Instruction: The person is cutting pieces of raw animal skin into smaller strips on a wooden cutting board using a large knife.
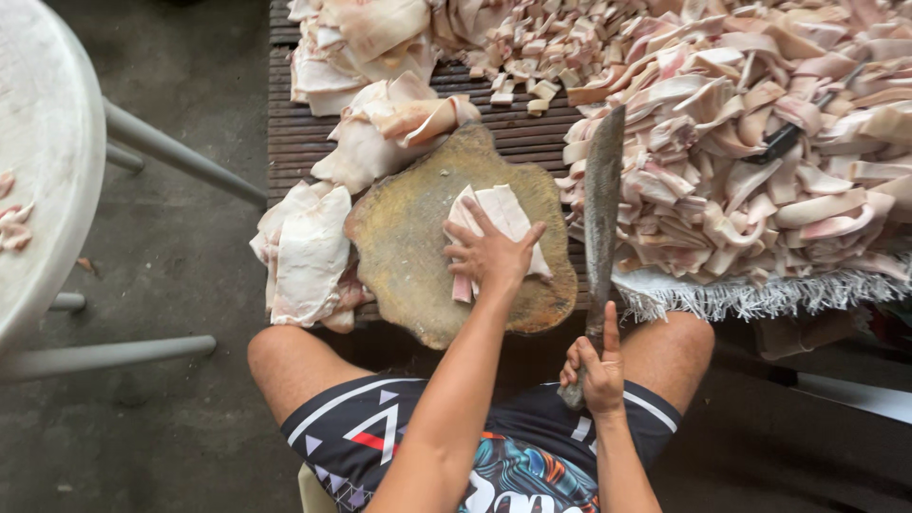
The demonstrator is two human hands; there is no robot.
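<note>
A slab of pale pork skin (502, 220) lies flat on a worn, rounded wooden chopping block (418, 237) at the near edge of a dark slatted counter (294, 142), pinned under the person's left hand (489, 255), whose fingers are spread wide and pressed down on the meat rather than curled around it. At far left, the rim of a white plastic table (47, 161) carries a few pinkish scraps, its grey legs standing on the concrete floor (180, 247). Just left of the block, uncut sheets of skin (309, 252) hang over the counter's edge, and more folded pieces (389, 128) rest behind the block. To the right of the slab, the right hand (597, 366) is closed tight around the handle of a long cleaver-like blade (602, 214), thumb raised along it, the blade pointing away from the person and lying beside the block. Farther right, a large heap of cut strips (760, 142) covers a white fringed cloth (750, 294). The person sits in patterned shorts (427, 446), knees beneath the counter.
</note>
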